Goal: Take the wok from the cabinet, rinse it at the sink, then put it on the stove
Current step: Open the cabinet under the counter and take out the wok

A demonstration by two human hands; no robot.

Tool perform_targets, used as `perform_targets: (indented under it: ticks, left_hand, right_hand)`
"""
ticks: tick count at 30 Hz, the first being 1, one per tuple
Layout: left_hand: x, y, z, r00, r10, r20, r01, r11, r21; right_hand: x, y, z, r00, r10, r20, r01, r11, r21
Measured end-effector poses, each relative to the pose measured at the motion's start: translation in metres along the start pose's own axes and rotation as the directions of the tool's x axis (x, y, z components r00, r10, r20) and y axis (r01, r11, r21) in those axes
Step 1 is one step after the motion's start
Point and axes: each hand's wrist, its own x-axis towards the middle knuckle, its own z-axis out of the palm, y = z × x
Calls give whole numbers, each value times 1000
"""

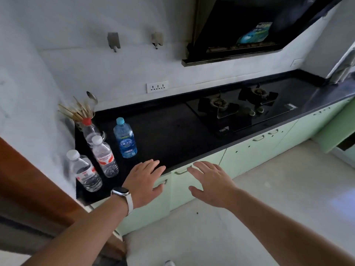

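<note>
The task stands at its first step: both hands hover spread and empty, the left hand (146,182) over the counter (172,135) edge, the right hand (209,181) just beside a cabinet handle (182,171). The next move likely calls for closing a grip on that handle and pulling. The wok is out of sight, so its axis cannot be told; the stove (242,110) lies well beyond the right hand.

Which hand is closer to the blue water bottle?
Left. The left hand is just below-right of the blue water bottle; the right hand is farther right, over the cabinet doors.
</note>
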Motion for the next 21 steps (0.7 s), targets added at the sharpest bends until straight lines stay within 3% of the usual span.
perform_targets:
  ticks: [11, 21]
  left_hand:
    - [32, -54, 66, 995, -57, 86, 63, 996, -70]
    - [13, -36, 107, 978, -145, 150, 167, 975, -148]
  right_hand:
    - [91, 12, 26, 988, -67, 137, 71, 997, -26]
    - [122, 17, 63, 949, -184, 255, 192, 981, -6]
